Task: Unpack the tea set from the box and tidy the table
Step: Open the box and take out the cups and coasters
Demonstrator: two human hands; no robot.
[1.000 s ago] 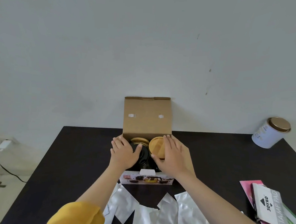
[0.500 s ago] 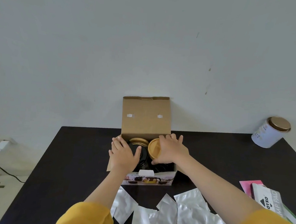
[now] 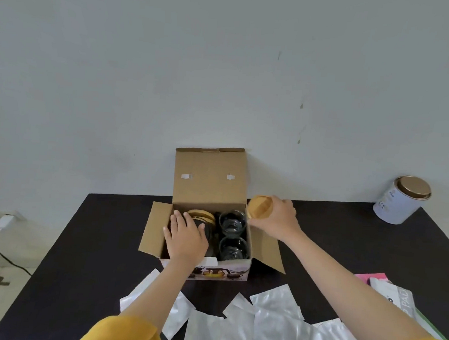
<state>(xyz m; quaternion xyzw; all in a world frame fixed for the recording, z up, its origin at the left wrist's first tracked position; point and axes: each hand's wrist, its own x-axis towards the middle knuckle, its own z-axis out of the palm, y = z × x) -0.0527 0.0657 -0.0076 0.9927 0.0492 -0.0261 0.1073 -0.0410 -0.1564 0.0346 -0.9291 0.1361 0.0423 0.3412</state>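
Note:
An open cardboard box [image 3: 209, 180] stands at the middle of the black table [image 3: 87, 240], its lid flap upright. Inside, on the right, two clear glass cups [image 3: 232, 223] sit one behind the other. On the left is a dark teapot with a wooden lid [image 3: 201, 215]. My left hand [image 3: 186, 237] rests flat on the teapot inside the box. My right hand [image 3: 275, 217] holds a round wooden coaster [image 3: 260, 207] just outside the box's right wall, lifted above the right side flap.
Several silver foil pouches [image 3: 274, 325] lie along the table's near edge. A white tin with a gold lid [image 3: 403, 199] stands at the far right corner. A pink booklet and a stamp-pad packet [image 3: 394, 298] lie at the right edge. A wall socket and cable are down left.
My right hand lifted the wooden coaster out of the box and carried it right, uncovering the two glass cups. My left hand stayed on the teapot.

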